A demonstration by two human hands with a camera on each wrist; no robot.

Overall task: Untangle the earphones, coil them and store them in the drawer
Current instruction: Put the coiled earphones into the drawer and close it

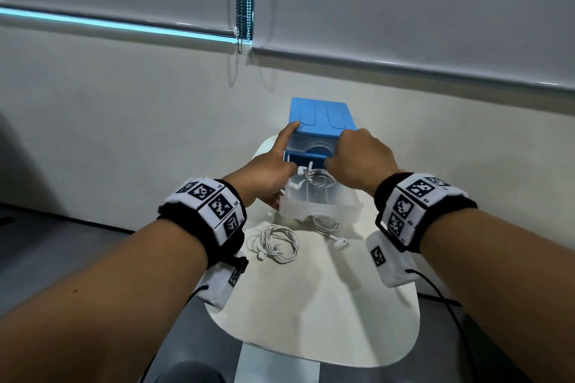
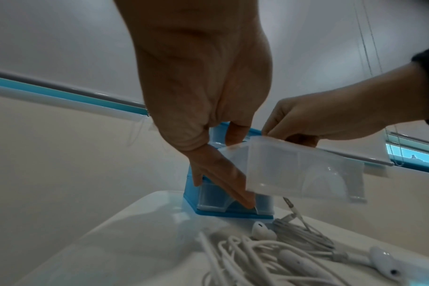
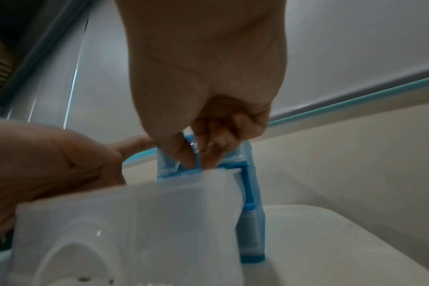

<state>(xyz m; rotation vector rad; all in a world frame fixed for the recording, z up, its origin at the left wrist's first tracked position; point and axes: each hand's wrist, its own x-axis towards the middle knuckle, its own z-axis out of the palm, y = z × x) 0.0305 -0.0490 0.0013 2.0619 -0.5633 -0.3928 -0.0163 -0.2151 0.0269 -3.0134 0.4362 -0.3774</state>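
A blue drawer unit (image 1: pixel 320 116) stands at the far end of the white table (image 1: pixel 311 305). Its clear middle drawer (image 1: pixel 322 207) is pulled out toward me. A coiled white set of earphones (image 1: pixel 315 179) lies inside it. My right hand (image 1: pixel 354 162) reaches down into the drawer, thumb and curled fingertips (image 3: pixel 184 156) pinched together at the coil. My left hand (image 1: pixel 270 171) steadies the unit, its index finger straight on the blue top and other fingers (image 2: pixel 233 183) pressed down the front.
Two more white earphone sets lie on the table in front of the unit: a loose bundle (image 1: pixel 275 242) on the left, and another (image 1: pixel 328 227) partly under the open drawer. A wall with window blinds (image 1: pixel 404 9) stands just behind.
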